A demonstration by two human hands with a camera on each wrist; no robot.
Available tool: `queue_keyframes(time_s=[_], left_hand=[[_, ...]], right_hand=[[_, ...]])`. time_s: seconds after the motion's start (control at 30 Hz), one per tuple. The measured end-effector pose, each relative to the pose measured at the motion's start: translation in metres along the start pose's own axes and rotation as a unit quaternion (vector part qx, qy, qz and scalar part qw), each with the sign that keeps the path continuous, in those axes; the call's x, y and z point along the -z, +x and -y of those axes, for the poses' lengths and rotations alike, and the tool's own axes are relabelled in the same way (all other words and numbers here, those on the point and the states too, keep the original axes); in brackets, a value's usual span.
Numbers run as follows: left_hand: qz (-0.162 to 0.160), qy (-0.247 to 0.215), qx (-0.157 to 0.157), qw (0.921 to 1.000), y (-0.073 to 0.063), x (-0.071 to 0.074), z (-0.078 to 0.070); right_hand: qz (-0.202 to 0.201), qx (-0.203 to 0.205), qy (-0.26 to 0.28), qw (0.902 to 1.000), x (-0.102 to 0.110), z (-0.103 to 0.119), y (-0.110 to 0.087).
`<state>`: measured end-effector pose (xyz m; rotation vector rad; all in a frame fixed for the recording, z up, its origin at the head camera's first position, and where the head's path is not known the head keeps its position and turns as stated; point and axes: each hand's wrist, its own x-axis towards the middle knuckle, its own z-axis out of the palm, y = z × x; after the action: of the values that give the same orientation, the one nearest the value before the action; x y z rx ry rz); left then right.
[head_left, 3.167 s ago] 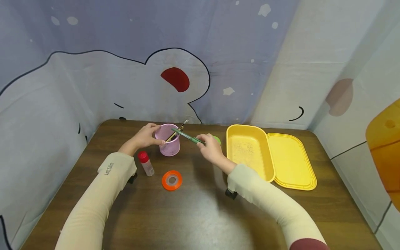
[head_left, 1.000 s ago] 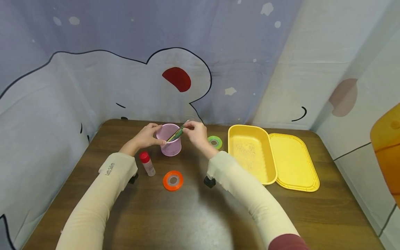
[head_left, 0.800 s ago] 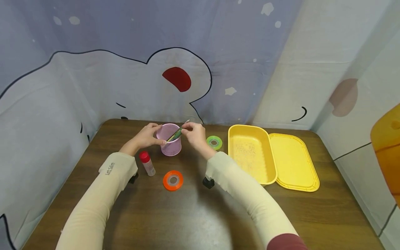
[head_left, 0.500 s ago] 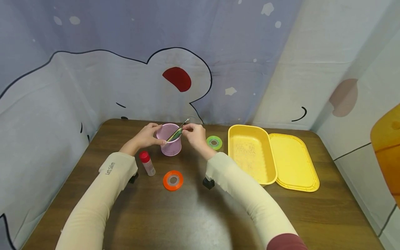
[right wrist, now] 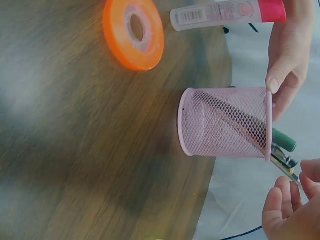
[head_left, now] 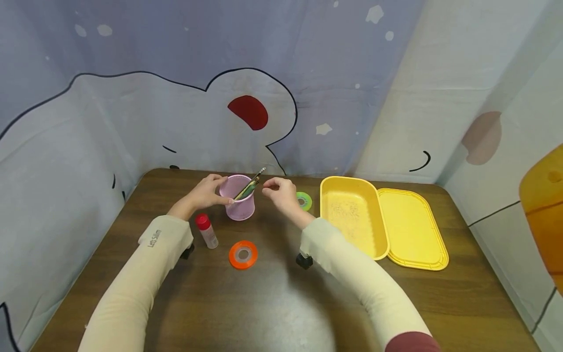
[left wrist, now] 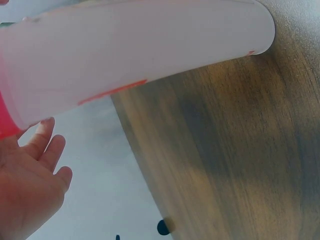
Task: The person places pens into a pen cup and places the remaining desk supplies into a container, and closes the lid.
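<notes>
My left hand (head_left: 202, 195) holds the rim of a pink mesh pen cup (head_left: 240, 211), thumb at the front and fingers along the far left side. The cup stands upright on the table. Inside it lean a green pen (right wrist: 284, 141), a pencil (head_left: 262, 171) and a dark-ended pen (right wrist: 286, 159), their ends sticking out past the rim to the right. My right hand (head_left: 283, 196) hovers just right of these ends, fingers loosely bent and holding nothing. A glue stick (head_left: 207, 232) with a red cap stands below my left wrist and fills the top of the left wrist view.
A roll of orange tape (head_left: 234, 255) lies flat in front of the cup. Behind my right hand a green tape roll (head_left: 308, 201) is partly hidden. To the right sit a yellow tub (head_left: 381, 232) and its yellow lid (head_left: 413, 230). A printed curtain (head_left: 334, 88) hangs behind the table.
My right hand brought the green pen leftward into the pink cup, let go of it and drew back a little to the right. My left hand stayed on the rim.
</notes>
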<state>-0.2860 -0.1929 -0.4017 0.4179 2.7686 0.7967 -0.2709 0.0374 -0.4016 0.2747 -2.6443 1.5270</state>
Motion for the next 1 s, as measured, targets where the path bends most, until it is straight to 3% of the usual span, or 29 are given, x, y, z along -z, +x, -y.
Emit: queue_keyframes(time_s=[0.23,0.57,1.0], left_hand=[[-0.002,-0.001,0.000,1.0000,0.000,-0.001,0.001],[-0.002,0.001,-0.006,1.0000,0.000,-0.001,0.001],[-0.005,-0.001,-0.012,0.9999,0.000,-0.001,0.000]], right_hand=[[0.043,-0.003,-0.010,0.9990,0.015,-0.013,-0.009],[0.097,-0.046,0.005,0.9942,0.043,-0.029,-0.018],[0.107,-0.078,0.042,0.9903,0.080,-0.053,-0.025]])
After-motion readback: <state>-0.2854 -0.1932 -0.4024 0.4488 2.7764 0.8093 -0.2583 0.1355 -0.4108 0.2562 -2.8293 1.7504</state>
